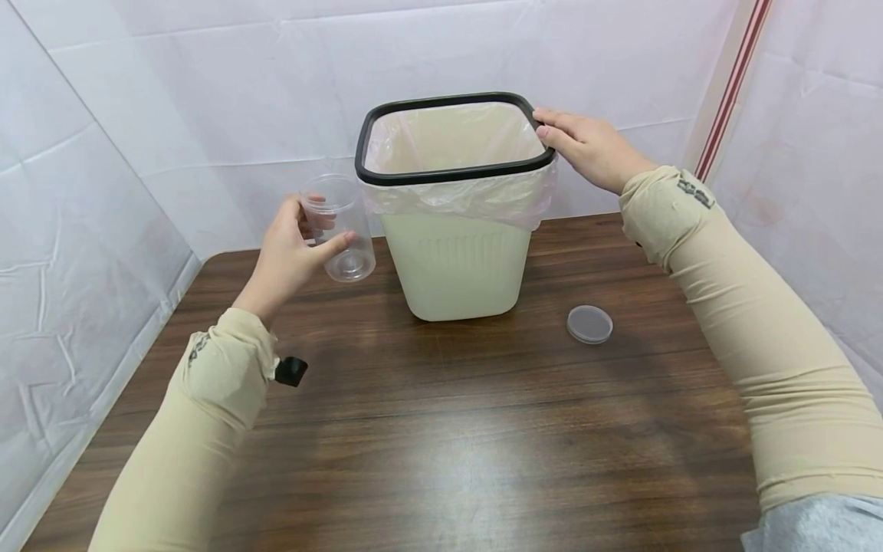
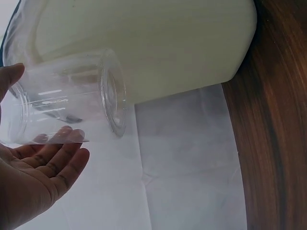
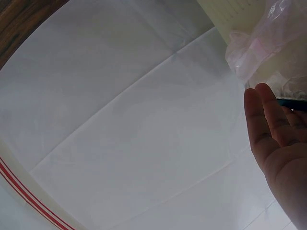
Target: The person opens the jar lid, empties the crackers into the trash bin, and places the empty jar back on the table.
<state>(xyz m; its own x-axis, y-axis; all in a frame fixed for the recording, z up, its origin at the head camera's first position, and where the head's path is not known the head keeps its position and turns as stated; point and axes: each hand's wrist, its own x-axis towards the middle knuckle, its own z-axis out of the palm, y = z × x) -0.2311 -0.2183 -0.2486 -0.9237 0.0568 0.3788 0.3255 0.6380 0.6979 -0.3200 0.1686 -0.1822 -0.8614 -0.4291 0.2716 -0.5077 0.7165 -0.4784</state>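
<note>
In the head view my left hand (image 1: 286, 245) holds a clear plastic cup (image 1: 350, 253), thumb on one side and fingers on the other. The cup is slightly tilted, mouth up, left of a cream trash can (image 1: 458, 268). The left wrist view shows the cup (image 2: 67, 96) in front of the can's side, with nothing visible inside. My right hand (image 1: 593, 146) touches the can's black rim (image 1: 451, 175) at the right corner. Its fingers look fairly straight in the right wrist view, beside the pinkish liner bag (image 3: 259, 48).
A clear round lid (image 1: 589, 324) lies on the brown wood table (image 1: 441, 406), right of the can. White sheeting (image 1: 262, 100) hangs behind and at both sides. A black piece (image 1: 291, 371) shows at the left wrist.
</note>
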